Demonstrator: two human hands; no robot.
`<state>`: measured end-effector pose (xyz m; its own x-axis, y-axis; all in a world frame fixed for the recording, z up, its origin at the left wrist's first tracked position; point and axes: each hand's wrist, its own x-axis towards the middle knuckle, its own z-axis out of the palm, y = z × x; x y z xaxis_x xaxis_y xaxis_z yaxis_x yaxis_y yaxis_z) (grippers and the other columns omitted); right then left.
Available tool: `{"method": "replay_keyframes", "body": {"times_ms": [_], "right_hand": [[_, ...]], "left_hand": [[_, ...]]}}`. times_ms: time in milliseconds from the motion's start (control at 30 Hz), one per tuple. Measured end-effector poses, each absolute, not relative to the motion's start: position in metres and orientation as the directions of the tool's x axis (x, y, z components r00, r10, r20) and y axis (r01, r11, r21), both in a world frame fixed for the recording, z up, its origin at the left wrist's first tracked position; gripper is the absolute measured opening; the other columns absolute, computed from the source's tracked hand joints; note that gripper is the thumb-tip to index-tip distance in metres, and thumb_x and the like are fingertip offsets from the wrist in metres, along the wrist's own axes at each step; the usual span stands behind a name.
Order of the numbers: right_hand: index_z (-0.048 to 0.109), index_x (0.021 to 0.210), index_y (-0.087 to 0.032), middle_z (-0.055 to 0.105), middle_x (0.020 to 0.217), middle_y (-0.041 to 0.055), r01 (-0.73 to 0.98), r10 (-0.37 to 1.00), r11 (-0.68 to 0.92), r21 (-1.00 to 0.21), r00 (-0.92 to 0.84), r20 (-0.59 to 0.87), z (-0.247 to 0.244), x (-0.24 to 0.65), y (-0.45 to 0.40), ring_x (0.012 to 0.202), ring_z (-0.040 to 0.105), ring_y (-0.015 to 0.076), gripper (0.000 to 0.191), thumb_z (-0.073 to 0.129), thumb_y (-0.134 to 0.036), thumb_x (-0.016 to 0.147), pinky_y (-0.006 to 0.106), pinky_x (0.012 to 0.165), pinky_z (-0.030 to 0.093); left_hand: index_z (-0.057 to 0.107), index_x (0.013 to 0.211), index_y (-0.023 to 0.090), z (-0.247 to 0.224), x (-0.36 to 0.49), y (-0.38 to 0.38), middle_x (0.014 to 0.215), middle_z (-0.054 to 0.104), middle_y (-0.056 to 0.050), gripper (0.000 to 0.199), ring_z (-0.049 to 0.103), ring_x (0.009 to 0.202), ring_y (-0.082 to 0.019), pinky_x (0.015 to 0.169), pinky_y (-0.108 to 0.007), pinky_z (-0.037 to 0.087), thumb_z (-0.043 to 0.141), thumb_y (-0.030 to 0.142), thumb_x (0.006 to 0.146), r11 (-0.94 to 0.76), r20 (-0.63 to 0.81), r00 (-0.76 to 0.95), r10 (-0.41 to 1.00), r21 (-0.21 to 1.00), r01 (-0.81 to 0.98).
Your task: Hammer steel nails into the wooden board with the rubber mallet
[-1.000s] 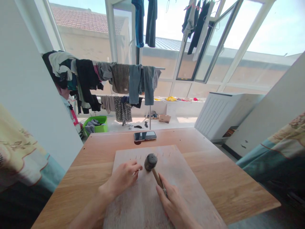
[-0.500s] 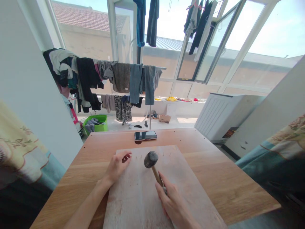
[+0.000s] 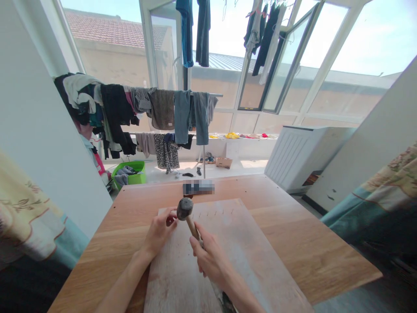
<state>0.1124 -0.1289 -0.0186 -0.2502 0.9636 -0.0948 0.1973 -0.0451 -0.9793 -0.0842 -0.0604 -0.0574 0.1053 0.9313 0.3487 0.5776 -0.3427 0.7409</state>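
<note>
A whitish wooden board [image 3: 195, 269] lies on the table in front of me. Thin nails [image 3: 215, 213] stand upright in a row near its far edge. My left hand [image 3: 163, 228] rests at the board's far left corner, fingertips pinched together at the left end of that row. What they pinch is too small and partly covered to make out. My right hand [image 3: 210, 254] grips the wooden handle of a mallet [image 3: 185, 209] with a dark, rounded head. That head hovers just right of my left fingertips, overlapping them in view; whether it touches anything I cannot tell.
A blurred phone [image 3: 198, 187] lies on the wooden table [image 3: 293, 234] beyond the board. Behind stand a drying rack with clothes [image 3: 163, 108], a green basket [image 3: 138, 174] and a white ribbed cabinet [image 3: 286, 152]. Curtains [image 3: 26, 208] hang on both sides.
The mallet and my right hand have moved left, from the middle of the board to beside my left fingertips. My left hand stays at nearly the same spot. The view has shifted slightly.
</note>
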Motion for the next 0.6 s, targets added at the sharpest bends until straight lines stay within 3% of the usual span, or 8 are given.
{"method": "replay_keyframes", "body": {"times_ms": [133,233,333,467,600], "right_hand": [[0.053,0.116,-0.018,0.051,0.067,-0.007,-0.072,0.969,-0.166,-0.983,-0.196,-0.149,-0.022,0.132,-0.154,0.037,0.042,0.0063,0.047,0.051,-0.057,0.09,0.017,0.032,0.033],[0.053,0.095,-0.021,0.053,0.067,-0.0048,-0.118,0.976,-0.218,-0.969,-0.01,-0.218,-0.034,0.15,-0.176,0.042,0.046,0.0089,0.048,0.048,-0.069,0.088,0.02,0.038,0.04],[0.056,0.104,-0.023,0.052,0.064,-0.004,-0.016,0.961,-0.265,-0.964,0.082,-0.266,-0.049,0.162,-0.186,0.044,0.051,0.0134,0.059,0.043,-0.077,0.085,0.024,0.04,0.044],[0.045,0.138,-0.017,0.058,0.075,-0.0023,0.182,0.98,-0.198,-0.963,0.042,-0.194,-0.057,0.175,-0.186,0.035,0.043,0.0099,0.08,0.051,-0.074,0.082,0.023,0.03,0.032],[0.059,0.13,-0.014,0.064,0.078,0.0034,0.533,0.987,0.06,-0.844,0.093,0.129,-0.056,0.2,-0.19,0.057,0.06,0.0164,0.051,0.05,-0.049,0.094,0.027,0.057,0.053]], "left_hand": [[0.063,0.115,0.022,-0.054,-0.084,-0.063,0.089,0.074,-0.001,0.03,0.068,0.075,-0.017,0.076,-0.03,0.055,0.057,0.033,0.087,-0.333,0.347,0.104,0.932,0.707,0.624],[0.063,0.115,0.021,-0.057,-0.084,-0.062,0.092,0.073,-0.002,0.031,0.067,0.076,-0.017,0.077,-0.031,0.056,0.058,0.033,0.087,-0.356,0.379,0.111,0.919,0.675,0.646],[0.063,0.115,0.02,-0.061,-0.084,-0.059,0.098,0.072,-0.004,0.032,0.066,0.078,-0.018,0.079,-0.033,0.056,0.058,0.033,0.086,-0.37,0.394,0.122,0.911,0.647,0.667],[0.062,0.115,0.018,-0.062,-0.085,-0.059,0.106,0.071,-0.008,0.032,0.067,0.088,-0.022,0.083,-0.036,0.057,0.056,0.035,0.088,-0.379,0.415,0.131,0.9,0.6,0.704],[0.062,0.119,0.021,-0.059,-0.098,-0.083,0.122,0.065,-0.009,0.033,0.063,0.115,-0.027,0.101,-0.044,0.052,0.054,0.037,0.092,-0.405,0.47,0.157,0.868,0.491,0.771]]}}
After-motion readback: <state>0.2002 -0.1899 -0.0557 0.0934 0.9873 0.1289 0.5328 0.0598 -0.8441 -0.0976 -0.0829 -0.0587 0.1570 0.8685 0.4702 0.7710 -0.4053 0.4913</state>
